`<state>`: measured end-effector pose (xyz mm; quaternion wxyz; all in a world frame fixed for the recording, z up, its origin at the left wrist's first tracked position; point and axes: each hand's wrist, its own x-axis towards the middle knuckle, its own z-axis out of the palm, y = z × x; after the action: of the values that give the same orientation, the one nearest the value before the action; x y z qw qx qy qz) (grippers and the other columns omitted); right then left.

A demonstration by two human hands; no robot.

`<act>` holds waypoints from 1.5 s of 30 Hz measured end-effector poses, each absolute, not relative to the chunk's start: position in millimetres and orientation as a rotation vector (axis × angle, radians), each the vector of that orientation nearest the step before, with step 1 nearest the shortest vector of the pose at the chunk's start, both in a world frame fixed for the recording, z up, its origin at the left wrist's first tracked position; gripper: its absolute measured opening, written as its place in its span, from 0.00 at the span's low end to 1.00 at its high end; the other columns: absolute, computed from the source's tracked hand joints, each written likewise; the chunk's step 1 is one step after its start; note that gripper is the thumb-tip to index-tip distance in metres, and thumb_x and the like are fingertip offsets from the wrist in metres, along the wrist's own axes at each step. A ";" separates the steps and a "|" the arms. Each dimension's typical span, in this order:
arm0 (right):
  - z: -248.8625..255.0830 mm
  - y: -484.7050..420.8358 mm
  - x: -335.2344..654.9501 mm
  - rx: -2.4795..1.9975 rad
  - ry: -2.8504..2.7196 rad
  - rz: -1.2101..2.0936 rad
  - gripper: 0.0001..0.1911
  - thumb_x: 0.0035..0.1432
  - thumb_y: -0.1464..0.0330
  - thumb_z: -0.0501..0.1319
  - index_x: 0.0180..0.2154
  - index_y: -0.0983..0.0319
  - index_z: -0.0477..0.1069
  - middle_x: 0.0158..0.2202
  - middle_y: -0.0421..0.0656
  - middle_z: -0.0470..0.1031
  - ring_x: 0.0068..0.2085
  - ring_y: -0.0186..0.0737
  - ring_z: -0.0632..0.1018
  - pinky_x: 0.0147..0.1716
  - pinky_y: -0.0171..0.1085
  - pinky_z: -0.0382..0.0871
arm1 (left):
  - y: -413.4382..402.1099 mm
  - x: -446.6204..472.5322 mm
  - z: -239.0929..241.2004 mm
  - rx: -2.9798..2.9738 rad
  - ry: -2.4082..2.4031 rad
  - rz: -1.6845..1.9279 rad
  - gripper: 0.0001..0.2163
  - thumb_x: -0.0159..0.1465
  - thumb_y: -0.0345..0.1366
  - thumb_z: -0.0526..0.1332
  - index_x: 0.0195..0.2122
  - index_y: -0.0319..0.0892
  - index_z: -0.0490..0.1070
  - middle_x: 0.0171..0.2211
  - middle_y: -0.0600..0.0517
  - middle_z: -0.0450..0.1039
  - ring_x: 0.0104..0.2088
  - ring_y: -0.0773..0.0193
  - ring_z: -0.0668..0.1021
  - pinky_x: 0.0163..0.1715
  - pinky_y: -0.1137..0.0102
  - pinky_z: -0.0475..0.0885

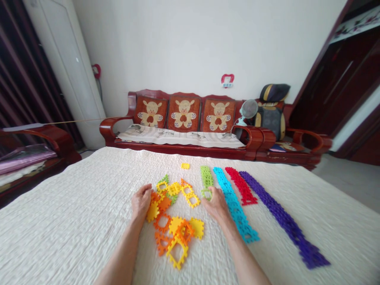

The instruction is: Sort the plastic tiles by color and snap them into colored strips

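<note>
Nearest to us, our two bare forearms reach forward over a cream quilted bed cover (74,221). Between them lies a loose pile of orange and yellow tiles (175,229), square interlocking plastic pieces, some solid and some open frames, overlapping one another. Our left hand (141,202) rests palm down at the left edge of that pile, its fingers loosely curled and touching an orange tile; we cannot tell whether it grips anything. Our right hand (217,204) sits just right of the pile, its fingers pressed together around a green frame tile (206,193) at the near end of the green strip (206,177), a short row of joined green pieces. Just beside that strip runs a longer blue strip (236,208), passing close to our right wrist, then a red strip (241,185), then a long purple strip (282,215) that reaches farthest toward us on the right. A few green and yellow pieces lie at the far side of the pile, and a single yellow tile (185,166) sits apart beyond it. Farther back stands a red wooden sofa (184,134) with three bear-print cushions (183,114), against a white wall.
</note>
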<state>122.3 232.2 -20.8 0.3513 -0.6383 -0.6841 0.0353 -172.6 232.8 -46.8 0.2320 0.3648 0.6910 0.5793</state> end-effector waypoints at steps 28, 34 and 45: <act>-32.3 262.1 110.3 -1.702 -1.572 -0.164 0.24 0.49 0.67 0.57 0.50 0.65 0.62 0.47 0.53 0.64 0.50 0.52 0.65 0.51 0.46 0.59 | 233.6 -175.7 -49.9 1.041 1.899 1.564 0.14 0.52 0.38 0.58 0.39 0.42 0.75 0.36 0.49 0.78 0.37 0.59 0.78 0.42 0.66 0.72; -32.4 264.0 108.9 -1.592 -1.585 -0.202 0.22 0.51 0.66 0.56 0.49 0.66 0.63 0.47 0.53 0.64 0.50 0.51 0.65 0.50 0.47 0.60 | 231.4 -170.6 -42.2 0.997 1.881 1.600 0.13 0.52 0.34 0.58 0.38 0.41 0.76 0.34 0.48 0.78 0.37 0.58 0.78 0.40 0.66 0.72; -25.3 260.2 83.4 -0.973 -1.917 0.107 0.09 0.55 0.72 0.52 0.35 0.61 0.70 0.33 0.44 0.73 0.38 0.40 0.73 0.41 0.38 0.67 | 228.0 -164.6 -34.8 0.976 1.921 1.590 0.14 0.53 0.32 0.56 0.39 0.41 0.76 0.32 0.49 0.79 0.37 0.60 0.78 0.39 0.68 0.72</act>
<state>83.4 260.2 -25.3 0.4747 -0.3981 -0.7838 0.0438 -164.6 228.0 -34.8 0.2299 0.3546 0.6981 0.5780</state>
